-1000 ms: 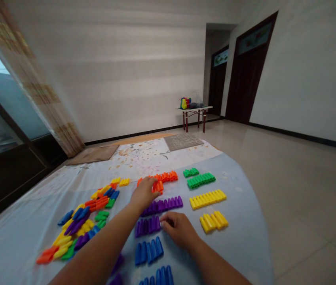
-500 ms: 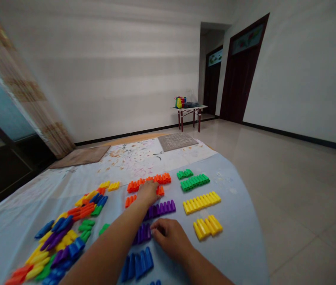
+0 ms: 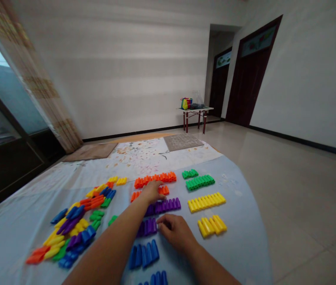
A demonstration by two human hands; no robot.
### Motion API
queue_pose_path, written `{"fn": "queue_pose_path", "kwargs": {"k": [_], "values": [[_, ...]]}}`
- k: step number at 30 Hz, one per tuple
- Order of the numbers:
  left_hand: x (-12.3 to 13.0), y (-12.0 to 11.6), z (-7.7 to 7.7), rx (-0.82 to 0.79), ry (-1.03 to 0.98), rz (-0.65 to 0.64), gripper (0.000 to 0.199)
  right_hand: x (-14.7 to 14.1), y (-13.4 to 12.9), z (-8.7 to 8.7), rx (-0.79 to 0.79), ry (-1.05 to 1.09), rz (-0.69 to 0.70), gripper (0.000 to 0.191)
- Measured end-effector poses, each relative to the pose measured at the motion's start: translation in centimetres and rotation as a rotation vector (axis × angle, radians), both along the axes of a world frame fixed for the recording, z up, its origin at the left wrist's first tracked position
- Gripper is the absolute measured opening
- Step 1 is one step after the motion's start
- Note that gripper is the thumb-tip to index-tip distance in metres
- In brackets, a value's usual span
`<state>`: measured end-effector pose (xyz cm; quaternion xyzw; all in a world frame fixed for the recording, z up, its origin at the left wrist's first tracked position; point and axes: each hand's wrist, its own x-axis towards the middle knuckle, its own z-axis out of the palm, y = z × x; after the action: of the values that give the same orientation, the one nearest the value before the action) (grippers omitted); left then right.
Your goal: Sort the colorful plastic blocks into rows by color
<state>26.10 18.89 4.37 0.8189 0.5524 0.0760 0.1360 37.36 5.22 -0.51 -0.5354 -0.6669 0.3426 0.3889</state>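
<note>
My left hand [image 3: 152, 192] reaches over the shorter orange row [image 3: 164, 190], its fingers bent down between the orange and purple pieces; what it holds, if anything, is hidden. My right hand [image 3: 176, 231] has its thumb and forefinger curled together at the right end of the shorter purple row [image 3: 148, 227]. The longer purple row [image 3: 170, 204] lies just above it. Beyond my left hand is a long orange row [image 3: 155, 179]. Two green rows [image 3: 200, 182] and two yellow rows [image 3: 207, 202] lie to the right, and blue pieces [image 3: 145, 254] lie nearer me.
A loose heap of mixed coloured pieces [image 3: 75, 221] spreads over the left of the cloth-covered table [image 3: 242, 237]. Brown mat [image 3: 92, 151] and grey mat [image 3: 183, 142] lie at the far edge. A small table [image 3: 196, 109] with a colourful bag stands by the wall.
The view has shifted, bringing more blue pieces in at the bottom. My left hand has moved slightly nearer, toward the longer purple row. My right hand stays by the shorter purple row.
</note>
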Motion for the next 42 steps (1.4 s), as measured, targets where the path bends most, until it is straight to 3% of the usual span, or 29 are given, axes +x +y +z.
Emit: {"fn": "queue_pose_path", "kwargs": {"k": [4,9,11,14,17,23,30,34,38,42], "values": [[-2.2,-1.4,2.2,0.075,-0.174,0.026,0.048,0.1,-0.1,-0.2,0.002,-0.004,0.022,0.023],[-9.3,-5.3,4.8,0.155,-0.314,0.158,0.045,0.3,-0.3,-0.3,0.003,0.02,0.052,0.024],[-13.0,-7.5,4.7,0.15,-0.348,0.242,0.045,0.5,-0.4,-0.3,0.007,0.024,0.071,0.024],[-17.6,-11.0,3.4,0.144,-0.299,0.364,0.041,0.6,-0.4,-0.5,0.01,0.02,0.095,0.025],[-20.3,-14.0,1.5,0.123,-0.224,0.408,0.038,0.6,-0.4,-0.6,0.012,-0.002,0.093,0.027],[-20.1,-17.0,-1.1,0.136,-0.184,0.168,0.038,0.6,-0.5,-0.5,0.02,-0.034,0.085,0.029],[-18.7,-16.5,0.0,0.012,-0.106,0.089,0.04,0.6,-0.5,-0.3,0.037,-0.028,0.089,0.028],[-18.9,-15.6,0.4,0.052,-0.074,0.018,0.042,0.6,-0.5,-0.2,0.025,-0.036,0.089,0.03],[-18.6,-15.2,0.7,0.112,-0.062,0.198,0.039,0.8,-0.7,0.4,0.032,-0.012,0.081,0.031],[-17.2,-15.5,1.0,-0.053,-0.021,0.396,0.047,1.1,-0.8,1.0,0.054,0.041,0.035,0.033]]}}
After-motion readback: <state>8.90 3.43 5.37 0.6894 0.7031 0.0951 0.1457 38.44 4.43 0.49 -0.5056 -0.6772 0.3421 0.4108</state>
